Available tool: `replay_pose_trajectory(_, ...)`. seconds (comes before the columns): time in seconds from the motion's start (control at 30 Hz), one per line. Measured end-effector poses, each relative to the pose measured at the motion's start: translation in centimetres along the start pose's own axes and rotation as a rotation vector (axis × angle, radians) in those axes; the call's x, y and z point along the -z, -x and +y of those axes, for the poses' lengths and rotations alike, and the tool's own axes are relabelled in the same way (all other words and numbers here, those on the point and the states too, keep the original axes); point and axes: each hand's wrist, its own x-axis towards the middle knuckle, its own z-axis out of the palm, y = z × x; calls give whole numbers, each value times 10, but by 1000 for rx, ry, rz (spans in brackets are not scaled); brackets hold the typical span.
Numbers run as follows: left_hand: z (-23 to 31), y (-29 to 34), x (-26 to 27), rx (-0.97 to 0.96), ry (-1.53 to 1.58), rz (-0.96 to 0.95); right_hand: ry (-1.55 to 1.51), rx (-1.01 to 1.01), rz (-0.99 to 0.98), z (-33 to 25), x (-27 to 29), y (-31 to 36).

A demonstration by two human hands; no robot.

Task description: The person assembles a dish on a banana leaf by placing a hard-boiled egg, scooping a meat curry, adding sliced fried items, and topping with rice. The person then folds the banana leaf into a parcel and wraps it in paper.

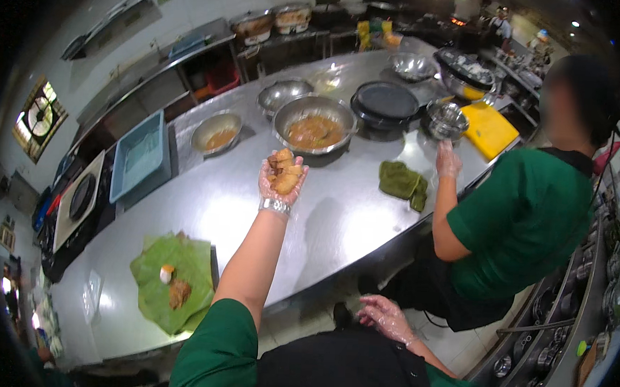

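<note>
My left hand [280, 185], in a clear glove, is stretched out over the steel table [321, 250], palm up. In it lie several golden-brown chunks of cooked food [284, 172], with the fingers cupped around them; their exact kind is unclear. My right hand [386, 319], also gloved, hangs beside my dark apron past the table edge, fingers apart and holding nothing. A large steel bowl of brown saucy food [316, 132] stands just beyond my left hand. Nearer me, a green leaf [152, 292] carries a brown mound of food [179, 294] and a halved egg [166, 273].
A smaller sauce bowl [217, 134] and a blue-grey tub [142, 158] stand at the left. Folded green leaves [402, 183], a black lidded pot [386, 105] and a yellow board [487, 129] are to the right. A co-worker [523, 212] in green stands at the right edge, one gloved hand [449, 161] raised.
</note>
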Motion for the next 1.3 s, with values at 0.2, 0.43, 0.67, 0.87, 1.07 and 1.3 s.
replay_pose_trajectory(0.2,14,-132,-65,-85,-129,59,-111,10,48,-25,13,-32)
replay_pose_trajectory(0.43,-28,-117,-117,-401,-495,468,5,36,188,-61,63,-61)
replay_pose_trajectory(0.67,21,-168,63,-473,-1337,867,495,332,153,-124,77,-155)
replay_pose_trajectory(0.87,-9,-153,15,-162,-1182,559,1244,750,279,-215,85,-292)
replay_pose_trajectory(1.07,-10,-129,41,-201,-1111,560,1783,666,299,-257,46,-400)
replay_pose_trajectory(1.3,-11,-14,57,-153,-1104,536,2160,551,73,-219,42,-430)
